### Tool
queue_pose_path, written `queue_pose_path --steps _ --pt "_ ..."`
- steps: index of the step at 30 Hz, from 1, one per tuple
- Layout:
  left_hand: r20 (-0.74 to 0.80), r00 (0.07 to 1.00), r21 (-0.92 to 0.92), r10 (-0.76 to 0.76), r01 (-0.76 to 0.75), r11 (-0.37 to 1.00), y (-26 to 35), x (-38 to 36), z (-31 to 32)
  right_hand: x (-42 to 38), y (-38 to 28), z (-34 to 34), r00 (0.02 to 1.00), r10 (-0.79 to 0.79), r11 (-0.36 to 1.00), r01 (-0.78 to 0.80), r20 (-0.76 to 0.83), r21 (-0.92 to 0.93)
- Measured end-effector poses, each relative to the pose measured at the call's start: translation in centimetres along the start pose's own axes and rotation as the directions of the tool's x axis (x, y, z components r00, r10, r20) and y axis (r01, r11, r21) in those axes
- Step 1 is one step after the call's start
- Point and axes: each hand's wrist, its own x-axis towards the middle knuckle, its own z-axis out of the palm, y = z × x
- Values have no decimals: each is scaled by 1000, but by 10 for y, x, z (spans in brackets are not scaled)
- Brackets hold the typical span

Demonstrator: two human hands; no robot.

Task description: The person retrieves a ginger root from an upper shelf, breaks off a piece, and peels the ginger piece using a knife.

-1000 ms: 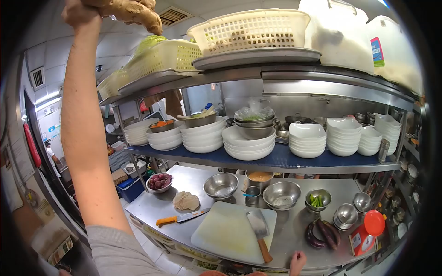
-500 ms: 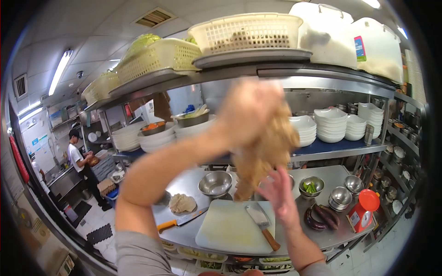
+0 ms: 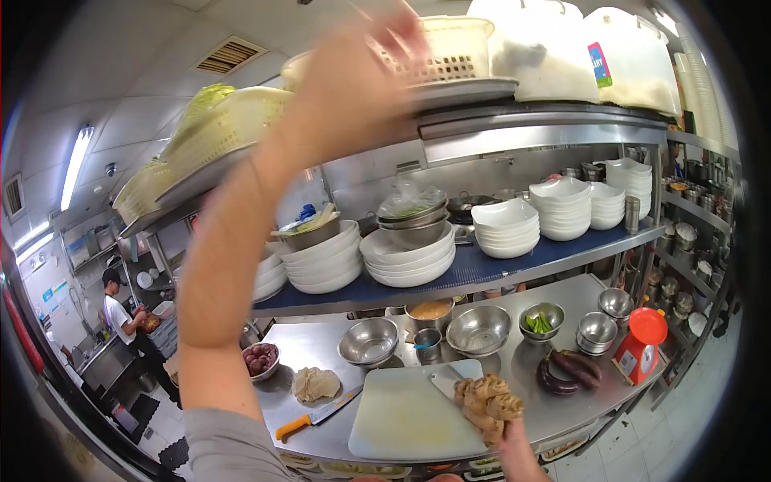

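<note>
The kitchen is bright, with a long light (image 3: 82, 157) on the ceiling, a shiny metal table (image 3: 518, 365) and a high shelf (image 3: 562, 128) above it. Far off on the left, another person (image 3: 120, 313) in a white top stands by a counter. From the head, looking down, the right hand (image 3: 514, 442) is closed around a big, bumpy piece of ginger (image 3: 488, 406), low down at the near side of the table. The ginger sits up out of that hand, in front of the right edge of the cutting board (image 3: 401, 418), and hides part of the cleaver (image 3: 444, 381). The purple eggplants (image 3: 572, 371) lie near it, on its right. The left hand (image 3: 353, 88) is up high by the white basket (image 3: 450, 48). It is too blurry to tell if its fingers grab anything. The ginger looks hard and stiff, so it should not bend or squash. It is likely a bit heavy for its size, but easy to lift with one hand. Its dry, rough skin should not be slippery. The little knobs could snap off, so the fat middle is the best place to hold, with fingers tucked in between the bumps.
</note>
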Motion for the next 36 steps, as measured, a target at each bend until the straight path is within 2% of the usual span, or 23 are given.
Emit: queue_pose_path --steps 1,2,3,5,6,7,8,9,10,11,13,14,15,17,18,19,21,23,27,32,36 --pt "-118 990 266 72 -38 963 -36 37 -18 -4 0 -10 994 -95 985 85 -61 -150" --pt "-182 974 256 -135 180 950 -18 56 -28 -1 6 -19 966 -144 988 129 -214 -82" --pt "-245 968 309 -61 138 941 -28 64 -19 -4 3 -26 964 -149 988 134 -220 -83" --pt "-309 951 364 11 108 925 -78 98 -5 -8 -11 -40 979 -31 999 22 -201 -47" --pt "-54 983 205 -174 182 962 -118 127 -3 -7 -14 -46 979 -28 999 18 -202 -50" --pt "233 924 69 -305 297 952 -139 143 0 -4 -16 -52 972 -41 998 32 -232 -46" --pt "235 920 77 -313 303 950 -132 144 7 -2 -19 -58 964 -52 998 43 -260 -39" --pt "437 752 47 -493 529 847 -124 145 15 -2 -25 -63 966 -40 999 32 -256 -35" --pt "616 512 72 -599 720 690 -116 151 21 -1 -32 -67 962 3 1000 -10 -272 -27" --pt "616 505 85 -605 721 688 -125 160 26 1 -38 -70 957 44 999 -51 -288 -18" --pt "615 356 300 -703 720 626 -146 171 40 5 -49 -73 963 71 997 -73 -260 -1" --pt "506 483 314 -714 669 674 -146 167 49 6 -55 -76 968 85 996 -86 -236 6" --pt "503 477 317 -721 674 667 -153 172 53 8 -60 -81 968 93 995 -95 -235 3" --pt "528 396 591 -752 464 660 -177 191 62 17 -64 -93 944 105 993 -116 -314 -17" --pt "579 306 596 -755 474 649 -184 199 64 20 -66 -97 942 118 991 -130 -314 -18" --pt "546 293 619 -785 490 614 -189 202 67 21 -66 -99 946 87 995 -97 -313 -14" --pt "530 382 505 -757 575 643 -197 199 67 27 -68 -101 949 68 997 -71 -308 -1" --pt "526 426 455 -737 591 666 -200 199 67 30 -69 -103 949 61 998 -60 -309 12" --pt "525 452 449 -722 574 685 -194 201 67 41 -66 -108 951 122 992 -121 -284 21" --pt "527 464 444 -712 564 696 -190 199 64 43 -61 -114 926 109 993 -88 -360 73" --pt "532 466 443 -707 558 702 -184 192 65 50 -53 -129 933 171 983 -141 -317 115"
